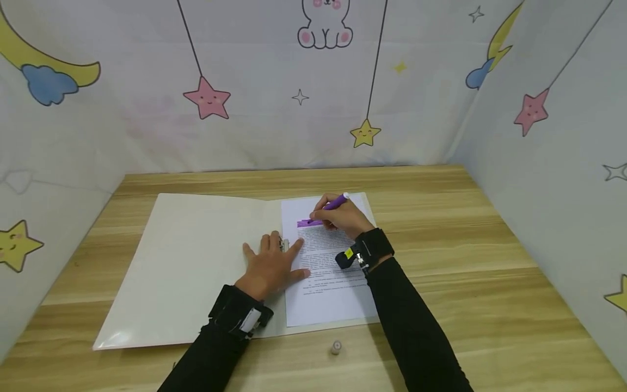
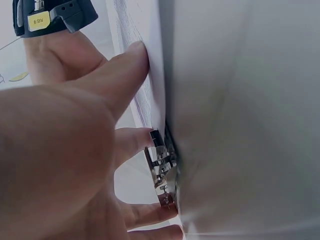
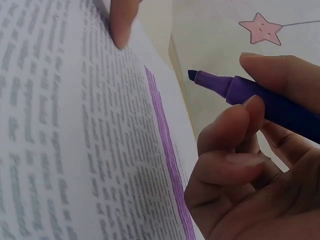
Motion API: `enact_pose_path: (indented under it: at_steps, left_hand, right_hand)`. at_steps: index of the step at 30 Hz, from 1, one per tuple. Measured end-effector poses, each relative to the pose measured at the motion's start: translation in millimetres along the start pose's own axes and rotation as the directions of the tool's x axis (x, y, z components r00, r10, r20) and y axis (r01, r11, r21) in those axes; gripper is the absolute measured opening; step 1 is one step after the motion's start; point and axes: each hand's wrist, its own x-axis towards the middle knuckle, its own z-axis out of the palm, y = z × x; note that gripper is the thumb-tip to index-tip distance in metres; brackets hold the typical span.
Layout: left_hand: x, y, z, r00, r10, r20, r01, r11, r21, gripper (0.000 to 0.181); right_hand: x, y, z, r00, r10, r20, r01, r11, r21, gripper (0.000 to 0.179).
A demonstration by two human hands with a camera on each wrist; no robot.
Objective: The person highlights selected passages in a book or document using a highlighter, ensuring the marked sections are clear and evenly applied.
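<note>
My right hand (image 1: pixel 344 218) pinches a purple highlighter (image 1: pixel 336 202) between thumb and fingers over the upper part of a printed sheet (image 1: pixel 325 307). In the right wrist view the uncapped dark chisel tip of the highlighter (image 3: pixel 250 95) points at the page and shows a gap from it. Purple strokes (image 3: pixel 167 142) run across the top lines of text. My left hand (image 1: pixel 271 269) lies with fingers spread over the inner fold of a white folder (image 1: pixel 181 261), its thumb on the sheet's left edge. Beside its fingers sits the folder's metal clip (image 2: pixel 162 172), partly covered by them.
A small grey cap-like cylinder (image 1: pixel 335 347) stands on the wooden table (image 1: pixel 470 283) in front of the folder. The folder lies open, its bare cover spread to the left. Walls with printed stars (image 1: pixel 207 98) enclose the table at the back and sides.
</note>
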Motion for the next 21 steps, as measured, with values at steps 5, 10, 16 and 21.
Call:
enact_pose_path:
  at_steps: [5, 10, 16, 21]
  left_hand:
    - [1.7, -0.3, 0.0, 1.0, -0.005, 0.004, 0.005, 1.0, 0.004, 0.078]
    - [1.7, -0.9, -1.3, 1.0, -0.008, -0.002, 0.008, 1.0, 0.013, 0.078]
    - [2.2, -1.5, -1.2, 1.0, -0.005, -0.012, 0.005, 1.0, 0.027, 0.077]
    - [2.6, -1.1, 0.4, 1.0, -0.003, -0.002, 0.003, 1.0, 0.024, 0.077]
  right_hand:
    - [-1.1, -5.6, 12.2, 1.0, -0.007, -0.013, 0.006, 0.999, -0.044, 0.015]
    - [-6.6, -20.5, 14.4, 0.993, -0.088, -0.078, 0.088, 0.996, -0.006, 0.012]
    - [-2.7, -16.7, 22.7, 0.995, -0.038, -0.089, 0.037, 0.999, -0.007, 0.01]
    - [2.4, -2.9, 32.4, 0.995, 0.027, -0.092, -0.033, 0.997, -0.065, 0.01]
